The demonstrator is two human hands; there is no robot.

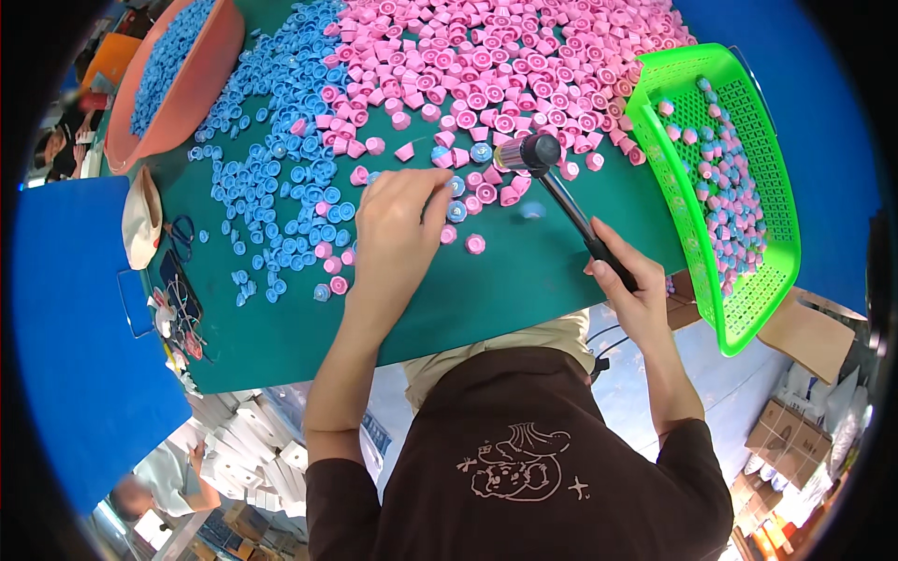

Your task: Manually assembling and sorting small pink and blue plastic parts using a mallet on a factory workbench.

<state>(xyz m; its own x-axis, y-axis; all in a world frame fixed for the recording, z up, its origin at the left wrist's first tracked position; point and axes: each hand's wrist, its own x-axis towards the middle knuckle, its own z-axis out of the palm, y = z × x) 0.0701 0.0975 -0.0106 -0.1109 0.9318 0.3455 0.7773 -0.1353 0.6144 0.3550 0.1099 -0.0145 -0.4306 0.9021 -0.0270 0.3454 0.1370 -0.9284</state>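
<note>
My right hand (629, 285) is wrapped round the black grip of a small mallet (571, 208). The mallet has a metal shaft and a head with one black end and one yellowish, see-through end. That head is over the loose pieces, beside a blue-topped piece (481, 152). My left hand (398, 220) is over the table, back up, thumb and forefinger close together; anything between them is hidden. Right by its fingertips stand blue-topped pink pieces (456, 211). A blurred blue piece (532, 210) shows below the mallet head.
Pink cup-shaped pieces (505, 56) and blue caps (290, 178) cover much of the green table (486, 299). A green basket (781, 234) at right holds joined pink-and-blue pieces. At far left are an orange basin (210, 84) of blue caps, scissors (182, 238) and a phone (181, 285).
</note>
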